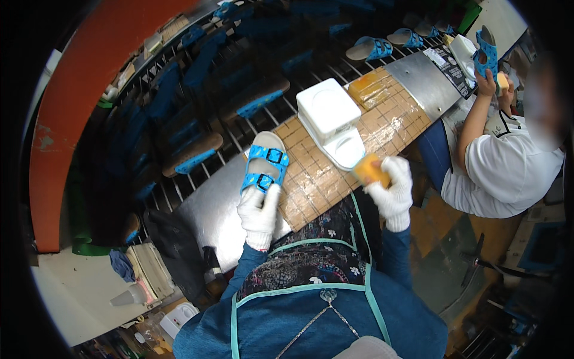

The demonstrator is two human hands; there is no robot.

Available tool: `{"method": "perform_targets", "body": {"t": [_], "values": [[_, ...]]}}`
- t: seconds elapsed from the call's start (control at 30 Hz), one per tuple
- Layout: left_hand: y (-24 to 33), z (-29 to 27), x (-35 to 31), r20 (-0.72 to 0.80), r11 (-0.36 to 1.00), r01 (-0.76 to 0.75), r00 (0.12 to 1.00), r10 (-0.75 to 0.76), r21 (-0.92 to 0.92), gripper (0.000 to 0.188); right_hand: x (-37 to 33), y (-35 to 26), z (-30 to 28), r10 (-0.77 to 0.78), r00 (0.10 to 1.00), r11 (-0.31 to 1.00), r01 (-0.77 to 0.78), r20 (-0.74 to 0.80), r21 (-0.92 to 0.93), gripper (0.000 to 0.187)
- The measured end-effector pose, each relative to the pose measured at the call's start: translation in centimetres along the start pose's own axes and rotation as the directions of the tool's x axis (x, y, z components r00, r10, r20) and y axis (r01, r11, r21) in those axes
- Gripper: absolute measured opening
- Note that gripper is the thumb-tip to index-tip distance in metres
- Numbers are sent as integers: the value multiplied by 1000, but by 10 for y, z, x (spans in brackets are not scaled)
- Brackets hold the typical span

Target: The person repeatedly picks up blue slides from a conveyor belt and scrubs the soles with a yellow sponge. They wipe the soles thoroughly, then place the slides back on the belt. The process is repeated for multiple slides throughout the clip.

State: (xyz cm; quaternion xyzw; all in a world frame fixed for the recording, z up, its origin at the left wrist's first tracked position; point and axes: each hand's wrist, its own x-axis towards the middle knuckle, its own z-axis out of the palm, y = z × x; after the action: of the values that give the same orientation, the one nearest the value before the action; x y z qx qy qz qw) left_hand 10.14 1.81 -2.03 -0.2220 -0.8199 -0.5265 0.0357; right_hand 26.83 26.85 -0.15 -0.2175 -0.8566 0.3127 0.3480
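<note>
My left hand (pixel 258 216), in a white knitted glove, is closed on the near end of a blue two-strap sandal (pixel 263 166) with dark buckles and a pale footbed. The sandal is held over the left edge of a brown grid-marked board (pixel 305 200). My right hand (pixel 391 192), gloved likewise, grips a yellow sponge (pixel 371 170) just right of the board's near edge. Close to the sponge stands a white dispenser (pixel 330 113) with a round shallow dish at its near end. Behind it, a yellow block in clear wrap (pixel 369 90) lies on the board.
Beyond the bench a dark rack of metal rods (pixel 263 119) carries several blue sandals. An orange curved frame (pixel 72 119) rises at the left. On the right a co-worker in a white shirt (pixel 508 167) holds another blue sandal (pixel 486 54) and a sponge beside a second white dispenser.
</note>
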Motion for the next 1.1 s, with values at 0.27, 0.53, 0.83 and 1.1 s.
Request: {"method": "perform_targets", "body": {"t": [0.27, 0.53, 0.83, 1.1], "values": [[5, -4, 19, 210, 955, -126, 975, 69, 269, 60, 36, -15, 10, -163, 981, 911, 190, 104, -367, 36], [6, -36, 42, 393, -31, 392, 910, -132, -919, 73, 42, -20, 24, -149, 969, 842, 228, 195, -489, 35], [10, -12, 45, 529, -176, 503, 831, -170, -847, 76, 45, -70, 10, 57, 985, 945, -106, 163, 309, 40], [23, 1, 14, 659, -144, 643, 730, -183, -752, 69, 49, -119, 36, -527, 850, 848, 524, 18, 74, 50]]}}
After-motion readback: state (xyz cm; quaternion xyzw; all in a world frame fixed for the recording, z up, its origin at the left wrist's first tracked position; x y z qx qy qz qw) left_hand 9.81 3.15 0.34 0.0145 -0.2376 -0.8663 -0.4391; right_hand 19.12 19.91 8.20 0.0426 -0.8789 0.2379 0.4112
